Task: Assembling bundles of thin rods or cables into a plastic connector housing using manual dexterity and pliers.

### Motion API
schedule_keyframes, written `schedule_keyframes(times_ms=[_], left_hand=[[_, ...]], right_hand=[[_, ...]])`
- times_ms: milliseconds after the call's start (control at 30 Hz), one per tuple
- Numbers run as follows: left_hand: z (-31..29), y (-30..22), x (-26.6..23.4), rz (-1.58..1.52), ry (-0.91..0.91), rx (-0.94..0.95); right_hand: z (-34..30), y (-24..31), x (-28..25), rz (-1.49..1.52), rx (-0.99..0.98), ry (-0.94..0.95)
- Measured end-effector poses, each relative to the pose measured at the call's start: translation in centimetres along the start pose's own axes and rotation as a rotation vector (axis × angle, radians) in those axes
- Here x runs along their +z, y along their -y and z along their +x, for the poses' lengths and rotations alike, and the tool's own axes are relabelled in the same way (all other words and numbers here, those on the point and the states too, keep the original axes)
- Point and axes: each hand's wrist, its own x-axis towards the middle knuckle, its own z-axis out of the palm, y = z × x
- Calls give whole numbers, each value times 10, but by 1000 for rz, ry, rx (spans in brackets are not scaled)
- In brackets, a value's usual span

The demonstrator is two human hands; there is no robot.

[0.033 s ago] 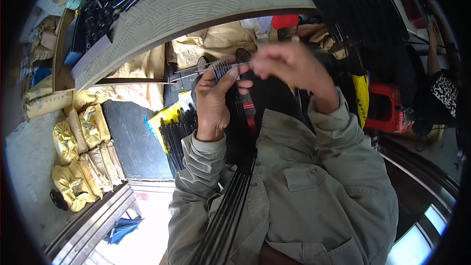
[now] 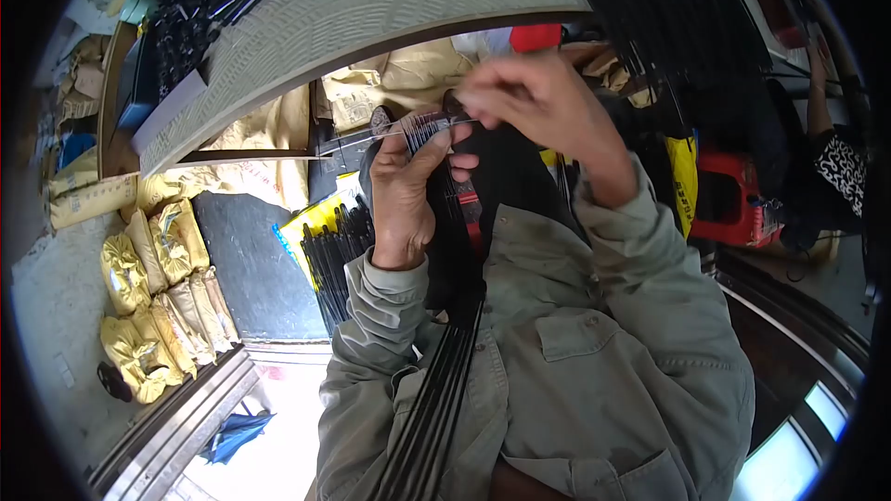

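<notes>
- Nearest, a bundle of long, slim black rods lies against the grey-green cloth jacket; a turn of the body could slide it off.
- Beyond, the left hand is closed, its thumb pressed over a fanned row of thin dark strands; a slackening thumb could let them cross or drop.
- To its right, the right hand is blurred, fingers partly curled near the row; whether it grips anything I cannot tell. A hasty tug could skew the strands.
- Farther, glossy black rods overhang the grey, wavy-patterned tabletop at right; an elbow's knock could spill them.
</notes>
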Motion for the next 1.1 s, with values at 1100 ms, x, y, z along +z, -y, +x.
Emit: schedule_keyframes(times_ms=[1100], left_hand=[[-19,-8,-2,35,-25,27]], right_hand=[[85,18,57,-205,-273,577]])
